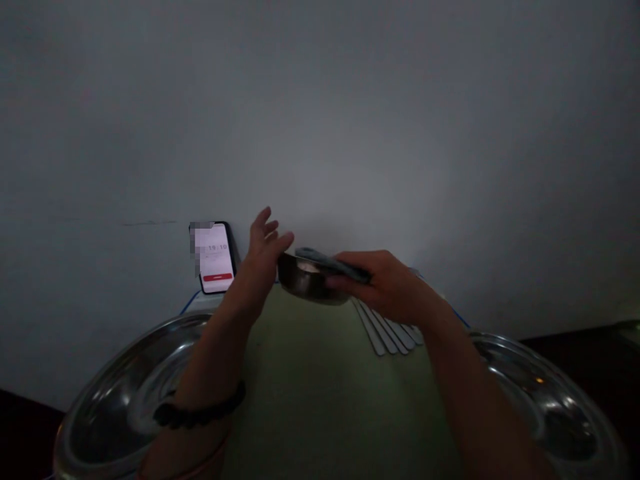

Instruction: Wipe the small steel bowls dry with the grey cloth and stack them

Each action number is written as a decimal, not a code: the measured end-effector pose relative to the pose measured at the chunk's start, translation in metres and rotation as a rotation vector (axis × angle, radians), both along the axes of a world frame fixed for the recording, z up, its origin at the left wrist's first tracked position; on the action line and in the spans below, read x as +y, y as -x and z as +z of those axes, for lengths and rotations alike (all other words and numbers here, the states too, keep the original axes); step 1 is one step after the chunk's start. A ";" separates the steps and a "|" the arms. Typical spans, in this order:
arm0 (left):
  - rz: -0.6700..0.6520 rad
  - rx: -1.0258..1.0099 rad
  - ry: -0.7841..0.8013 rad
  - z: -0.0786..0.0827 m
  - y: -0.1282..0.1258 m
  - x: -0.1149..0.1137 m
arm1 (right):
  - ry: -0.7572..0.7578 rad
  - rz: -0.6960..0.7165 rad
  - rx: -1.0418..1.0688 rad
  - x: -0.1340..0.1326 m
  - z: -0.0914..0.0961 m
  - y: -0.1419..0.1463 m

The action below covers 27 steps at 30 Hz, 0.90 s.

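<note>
A small steel bowl [306, 283] is held up above the pale green table [310, 393]. My left hand [261, 257] touches the bowl's left rim with the thumb, its other fingers spread upward. My right hand [387, 283] is closed on a grey-blue cloth [333, 265], pressed over and into the bowl from the right. The bowl's right side is hidden behind the cloth and my fingers.
Large steel basins sit at the left [125, 393] and right [545, 400] of the table. Several flat metal strips [387, 332] lie fanned under my right hand. A lit phone [215, 259] leans on the grey wall at the back left, with a blue cable beside it.
</note>
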<state>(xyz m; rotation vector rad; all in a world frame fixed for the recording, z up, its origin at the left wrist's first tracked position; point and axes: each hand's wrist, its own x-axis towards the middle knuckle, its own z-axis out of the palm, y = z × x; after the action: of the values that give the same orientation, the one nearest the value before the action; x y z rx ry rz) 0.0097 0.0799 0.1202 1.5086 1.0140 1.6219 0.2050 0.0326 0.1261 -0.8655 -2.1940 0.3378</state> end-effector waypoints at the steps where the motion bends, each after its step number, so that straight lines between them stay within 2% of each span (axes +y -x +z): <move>1: 0.013 0.072 -0.025 -0.002 0.001 0.001 | 0.036 0.003 0.059 0.000 0.001 -0.007; 4: -0.118 0.245 -0.007 -0.003 0.004 0.001 | 0.085 -0.032 0.233 0.003 -0.001 -0.021; 7: -0.226 0.378 -0.015 0.001 0.003 -0.005 | 0.061 -0.169 0.404 0.010 -0.005 -0.024; 12: -0.083 0.515 0.020 0.009 0.000 -0.012 | -0.074 -0.429 0.528 0.021 -0.008 -0.019; 16: 0.019 0.579 0.087 0.009 0.005 -0.009 | -0.336 -0.620 0.715 0.015 -0.003 -0.016; 18: 0.060 0.543 0.097 0.010 0.007 -0.008 | -0.375 -0.594 0.683 0.006 0.001 -0.011; 19: 0.062 0.506 0.100 0.010 0.007 -0.009 | -0.335 -0.525 0.603 0.001 0.003 -0.008; 22: 0.034 0.453 0.090 0.012 0.007 -0.011 | -0.053 -0.221 0.201 -0.012 0.008 0.002; 24: 0.061 0.533 0.059 0.013 0.006 -0.013 | 0.137 -0.087 0.039 -0.015 0.008 0.006; 25: 0.081 0.577 0.036 0.014 0.006 -0.013 | 0.184 -0.072 0.035 -0.015 0.007 0.008; 27: 0.085 0.597 -0.009 0.014 0.005 -0.015 | 0.133 -0.140 0.119 -0.010 0.004 0.011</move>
<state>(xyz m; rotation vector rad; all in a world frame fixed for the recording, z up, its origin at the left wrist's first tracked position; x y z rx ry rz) 0.0052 0.0647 0.1344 2.0379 1.3971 1.2449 0.1944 0.0222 0.1301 -1.0391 -2.0067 0.4583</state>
